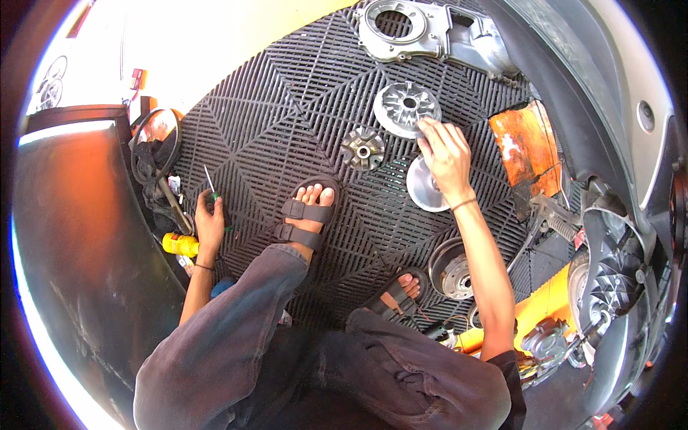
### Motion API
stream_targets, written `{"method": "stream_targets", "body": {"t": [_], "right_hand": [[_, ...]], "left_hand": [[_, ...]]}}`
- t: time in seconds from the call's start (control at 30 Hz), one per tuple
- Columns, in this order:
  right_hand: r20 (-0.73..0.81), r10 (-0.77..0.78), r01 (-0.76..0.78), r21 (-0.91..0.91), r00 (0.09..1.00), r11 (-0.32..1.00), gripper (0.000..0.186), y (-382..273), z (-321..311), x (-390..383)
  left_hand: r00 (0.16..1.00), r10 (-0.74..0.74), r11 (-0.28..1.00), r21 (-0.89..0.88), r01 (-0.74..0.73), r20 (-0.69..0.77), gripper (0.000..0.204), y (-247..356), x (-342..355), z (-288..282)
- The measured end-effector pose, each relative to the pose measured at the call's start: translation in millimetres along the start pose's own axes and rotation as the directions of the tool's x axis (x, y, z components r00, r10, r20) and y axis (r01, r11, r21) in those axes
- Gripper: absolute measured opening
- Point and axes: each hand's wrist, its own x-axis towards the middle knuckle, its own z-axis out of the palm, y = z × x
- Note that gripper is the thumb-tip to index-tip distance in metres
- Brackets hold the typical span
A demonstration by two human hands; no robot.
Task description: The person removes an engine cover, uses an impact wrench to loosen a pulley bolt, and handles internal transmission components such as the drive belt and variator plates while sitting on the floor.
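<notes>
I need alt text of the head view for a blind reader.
A person's right hand is at the edge of a finned metal disc on black matting; the left hand holds a screwdriver. A ribbed part, smooth disc and metal casing lie nearby.

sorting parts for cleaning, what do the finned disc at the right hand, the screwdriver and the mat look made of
Finned disc: bare metal, perhaps cast aluminium, from its silvery sheen and ribs. Screwdriver: pale, shiny shaft, likely steel; green handle probably plastic, though largely hidden. Mat: dull black rubber or plastic; even, moulded-looking slats fit either.
</notes>
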Motion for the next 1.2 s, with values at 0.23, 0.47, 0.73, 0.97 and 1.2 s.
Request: {"method": "stream_targets", "body": {"t": [0.23,0.47,0.73,0.97,1.2], "right_hand": [[0.148,0.127,-0.116,-0.082,0.981,0.990,0.033,25,22,-22],[0.256,0.568,-0.618,0.429,0.782,0.659,0.038,-87,-8,-30],[0.748,0.162,-0.684,0.657,0.644,-0.315,0.048,-156,-21,-61],[0.838,0.346,-0.859,0.492,0.422,-0.141,0.036,-149,-17,-128],[0.650,0.415,-0.769,0.500,0.637,0.397,0.034,-158,-35,-174]], "left_hand": [[0.951,-0.091,0.953,-0.253,0.169,0.294,0.037,128,-4,-9],[0.756,0.114,0.843,-0.465,0.269,0.644,0.041,216,-12,21],[0.263,0.628,0.759,-0.502,-0.414,0.732,0.041,262,-35,41],[0.488,0.337,0.935,-0.346,-0.077,0.805,0.034,251,-12,67],[0.667,0.466,0.863,-0.132,-0.488,0.582,0.072,247,33,126]]}}
